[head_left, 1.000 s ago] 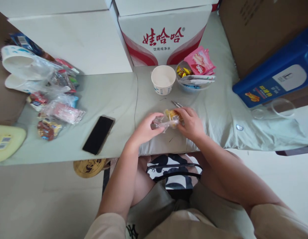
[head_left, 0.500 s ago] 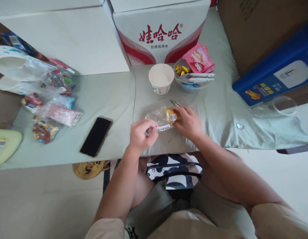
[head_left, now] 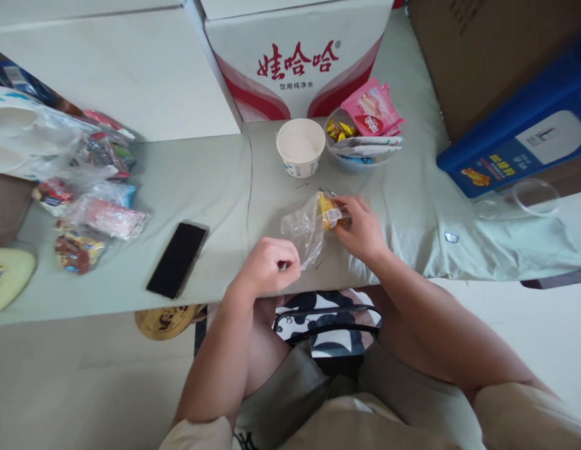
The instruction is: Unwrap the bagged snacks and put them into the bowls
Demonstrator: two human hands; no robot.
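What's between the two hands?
The clear bag, in the head view: the right hand holds its yellow end; whether the left hand touches it, I can't tell.

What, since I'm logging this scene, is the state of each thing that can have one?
Phone: lying flat, screen dark.
Paper cup: upright, open-topped.
Bowl: upright, holding wrapped snacks.
Plastic bag: crumpled; opening unclear.
Right hand: closed on bag.
Left hand: curled, grip unclear.
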